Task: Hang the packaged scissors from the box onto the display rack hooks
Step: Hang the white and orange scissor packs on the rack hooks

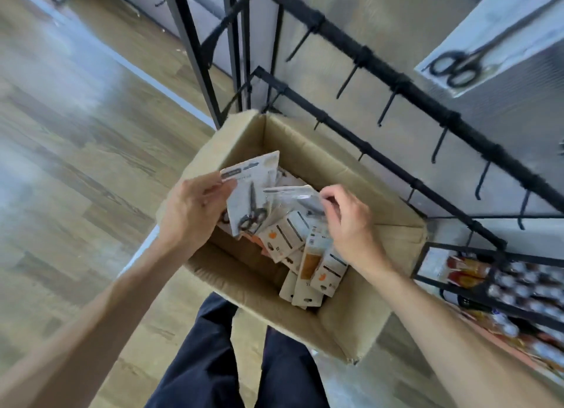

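Landmark: open brown cardboard box (375, 310), sitting on the pale wood-plank floor (76, 169), flaps up. Behind and to the right of the box stands the black metal display rack (427, 102), two slanted bars carrying rows of bare black hooks (389, 102). Above the box at far right, one white-carded pair of black scissors (457, 67) hangs on the rack, blurred. Right of the box, low down, a black wire basket (457, 288) holds small packaged goods, too blurred to name. In front of the box, the person's dark navy trouser legs (213, 362).

Inside the box: a loose heap of white and orange carded packs (308, 273), piled toward its right half, some on edge, some flat.

Over the box's left rim, the left hand (189, 212) pinches the left edge of a white-carded pack of black-handled scissors (253, 194), thumb on its face, card lifted above the heap and tilted, top corner toward the rack. Over the box's middle, the right hand (351, 224) has its fingers curled, fingertips clamped on a clear-fronted blister pack of scissors (293, 195), which lies nearly flat just beside the first pack and just above the heap. Both grips clamped, one pack each. The two packs overlap slightly; cannot tell if they touch.
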